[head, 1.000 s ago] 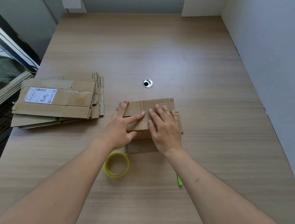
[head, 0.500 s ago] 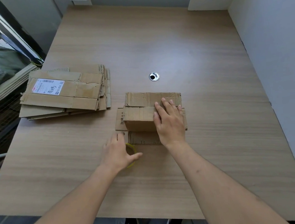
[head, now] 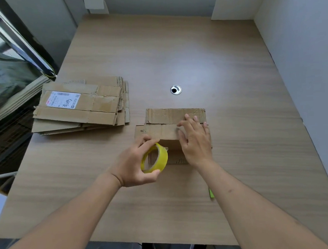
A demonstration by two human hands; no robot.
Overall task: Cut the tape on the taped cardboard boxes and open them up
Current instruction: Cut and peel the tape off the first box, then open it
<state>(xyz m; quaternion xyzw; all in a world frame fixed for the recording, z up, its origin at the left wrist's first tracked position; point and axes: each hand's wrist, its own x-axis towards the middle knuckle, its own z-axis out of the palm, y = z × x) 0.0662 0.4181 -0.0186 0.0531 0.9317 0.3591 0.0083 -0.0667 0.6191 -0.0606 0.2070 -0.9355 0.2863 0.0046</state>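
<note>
The left hand (head: 135,166) has its fingers and thumb curled round a yellow tape roll (head: 155,158), lifted just off the table (head: 234,79) near its front edge, while the right hand (head: 197,141) lies with straight, slightly spread fingers pressing on the folded cardboard box (head: 165,124) at the middle of the table. The box looks only partly closed, with 1 flap standing past the fingertips toward the far edge. The likely trouble from here: if the right hand eases off, the springy flaps could lift and the box slide, and the roll, held by a light grip, could drop or stick to the cardboard. A green cutter (head: 211,193) lies near the front edge, just beside the right forearm, where an elbow could knock it off the table. A stack of flattened boxes (head: 79,109) fills the left edge. The far half and the right side offer wide room; a cable hole (head: 175,89) sits just beyond the box.
</note>
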